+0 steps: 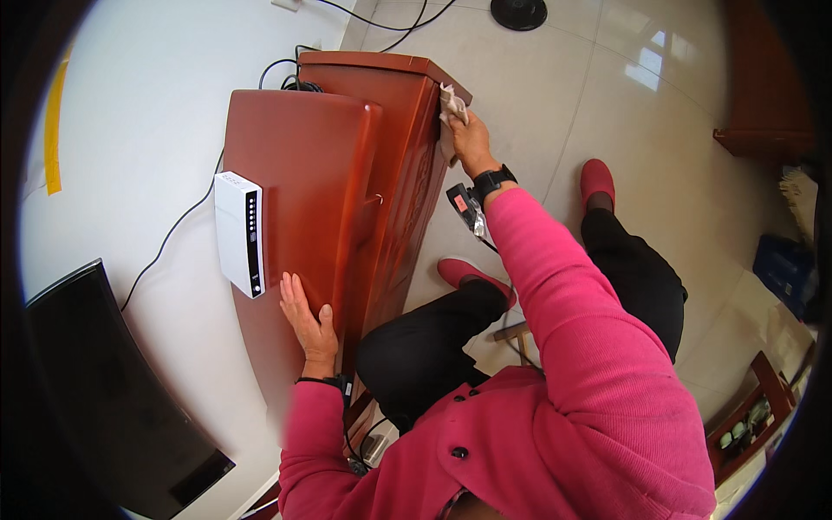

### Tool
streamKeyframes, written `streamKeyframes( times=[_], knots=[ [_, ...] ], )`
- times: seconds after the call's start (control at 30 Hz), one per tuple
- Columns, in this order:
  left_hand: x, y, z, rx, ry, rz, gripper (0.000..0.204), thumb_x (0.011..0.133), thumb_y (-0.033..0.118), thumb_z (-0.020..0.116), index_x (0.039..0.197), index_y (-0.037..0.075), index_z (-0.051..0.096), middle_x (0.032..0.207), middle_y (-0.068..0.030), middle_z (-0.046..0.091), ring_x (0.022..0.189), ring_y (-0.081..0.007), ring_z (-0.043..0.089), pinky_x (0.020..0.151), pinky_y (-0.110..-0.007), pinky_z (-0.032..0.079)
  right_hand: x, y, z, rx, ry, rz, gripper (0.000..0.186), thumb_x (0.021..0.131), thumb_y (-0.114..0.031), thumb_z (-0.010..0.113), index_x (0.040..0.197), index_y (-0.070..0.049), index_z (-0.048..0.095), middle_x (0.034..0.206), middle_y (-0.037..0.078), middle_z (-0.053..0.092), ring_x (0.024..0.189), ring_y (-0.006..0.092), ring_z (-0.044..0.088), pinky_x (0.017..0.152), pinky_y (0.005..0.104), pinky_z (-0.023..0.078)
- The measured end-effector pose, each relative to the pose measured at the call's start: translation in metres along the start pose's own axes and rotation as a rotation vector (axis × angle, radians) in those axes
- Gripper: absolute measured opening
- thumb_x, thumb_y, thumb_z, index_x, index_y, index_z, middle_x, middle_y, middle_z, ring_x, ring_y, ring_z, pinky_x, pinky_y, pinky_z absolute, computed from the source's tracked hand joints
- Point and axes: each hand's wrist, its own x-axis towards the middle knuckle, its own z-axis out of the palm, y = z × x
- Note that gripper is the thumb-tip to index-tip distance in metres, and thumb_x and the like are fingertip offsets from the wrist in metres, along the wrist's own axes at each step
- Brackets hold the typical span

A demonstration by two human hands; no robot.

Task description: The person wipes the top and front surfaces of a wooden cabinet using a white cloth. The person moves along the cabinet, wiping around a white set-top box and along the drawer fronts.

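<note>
My right hand [469, 141] grips a crumpled, pale cloth [452, 106] and presses it to the upper right corner of a reddish-brown wooden cabinet [403, 191]. Its fingers are partly hidden behind the cloth. My left hand [309, 323] lies flat on the cabinet's glossy raised top [299, 147], fingers stretched out, nothing in it. Just beyond those fingertips stands a white router-like box [238, 232] with a black front strip. A black strap circles each wrist, and a small black device with an orange label [465, 208] hangs near my right wrist.
Black cables [178, 230] run along the white wall and behind the cabinet. A dark screen [121, 390] is at the lower left. My feet in red shoes [598, 184] rest on the tiled floor [537, 130]. More brown furniture [767, 95] stands at the right, and a round black base [518, 12] at the top.
</note>
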Motion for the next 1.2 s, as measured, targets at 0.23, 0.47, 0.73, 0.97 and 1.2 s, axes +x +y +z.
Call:
streamKeyframes(
  times=[0.23, 0.47, 0.73, 0.97, 1.2],
  knots=[
    [0.002, 0.004, 0.001, -0.010, 0.025, 0.009, 0.080, 0.099, 0.058, 0.039, 0.155, 0.002, 0.030, 0.163, -0.0200, 0.025, 0.151, -0.0392, 0.019, 0.120, -0.059, 0.011, -0.010, -0.017, 0.011, -0.173, 0.019, -0.083, 0.016, 0.092, -0.011, 0.062, 0.107, -0.007, 0.068, 0.095, 0.021, 0.071, 0.089, 0.0395, 0.067, 0.076, 0.0396, 0.052],
    [0.001, 0.005, -0.001, -0.015, 0.012, 0.004, 0.078, 0.099, 0.057, 0.040, 0.155, 0.002, 0.031, 0.162, -0.0197, 0.025, 0.151, -0.0390, 0.019, 0.120, -0.060, 0.012, -0.034, 0.009, 0.019, -0.217, 0.013, -0.169, 0.015, 0.089, -0.006, 0.061, 0.102, -0.005, 0.067, 0.092, 0.025, 0.067, 0.085, 0.0459, 0.063, 0.073, 0.0439, 0.051],
    [0.002, 0.005, -0.001, -0.011, 0.004, -0.011, 0.079, 0.099, 0.059, 0.040, 0.155, 0.003, 0.031, 0.162, -0.0189, 0.026, 0.151, -0.0383, 0.020, 0.120, -0.059, 0.012, -0.082, 0.059, 0.023, -0.382, -0.161, -0.110, 0.010, 0.086, -0.004, 0.060, 0.095, -0.003, 0.062, 0.089, 0.027, 0.066, 0.088, 0.0492, 0.061, 0.073, 0.0487, 0.050],
    [0.002, 0.004, -0.001, -0.017, -0.002, -0.020, 0.081, 0.099, 0.061, 0.040, 0.155, 0.003, 0.031, 0.162, -0.0185, 0.026, 0.151, -0.0381, 0.020, 0.120, -0.059, 0.011, -0.114, 0.102, 0.022, -0.426, -0.321, -0.019, 0.018, 0.086, -0.007, 0.061, 0.103, -0.003, 0.064, 0.100, 0.026, 0.068, 0.099, 0.0482, 0.062, 0.084, 0.0478, 0.051],
    [0.002, 0.003, -0.001, -0.027, 0.002, -0.017, 0.081, 0.098, 0.060, 0.041, 0.155, 0.003, 0.031, 0.162, -0.0178, 0.027, 0.151, -0.0376, 0.020, 0.120, -0.058, 0.011, -0.164, 0.159, 0.038, -0.110, -0.580, 0.332, 0.024, 0.087, -0.015, 0.061, 0.108, -0.003, 0.066, 0.101, 0.023, 0.070, 0.097, 0.0377, 0.069, 0.085, 0.0439, 0.053]
  ],
)
